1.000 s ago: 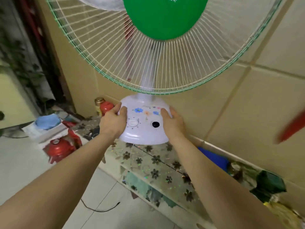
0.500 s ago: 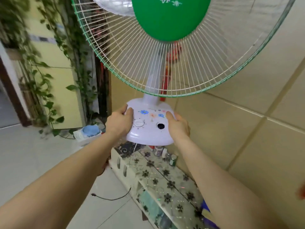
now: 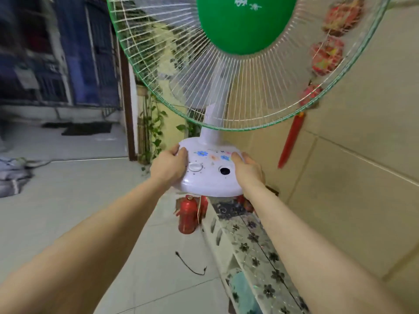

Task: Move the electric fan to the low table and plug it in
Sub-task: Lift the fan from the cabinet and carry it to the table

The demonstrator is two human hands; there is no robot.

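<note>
I hold the electric fan [image 3: 210, 175] in the air by its white base, which has flower prints, a white dial and a dark hole. Its green-rimmed wire cage and green hub fill the top of the view. My left hand [image 3: 169, 169] grips the base's left side; my right hand [image 3: 248, 171] grips the right side. Below the fan runs the low table [image 3: 251, 241] with a black-flower patterned cover, along the wall. A thin cord hangs down under the base.
A red thermos flask [image 3: 187, 215] stands on the floor at the table's far end. A short black cable [image 3: 191, 265] lies on the pale floor tiles. A red tassel ornament [image 3: 292, 137] hangs on the tiled wall at right. Doorway and climbing plant lie ahead.
My view has swung left toward the doorway with the fan still held in both hands. The table has slid toward the lower right and the hanging ornament has come into sight.
</note>
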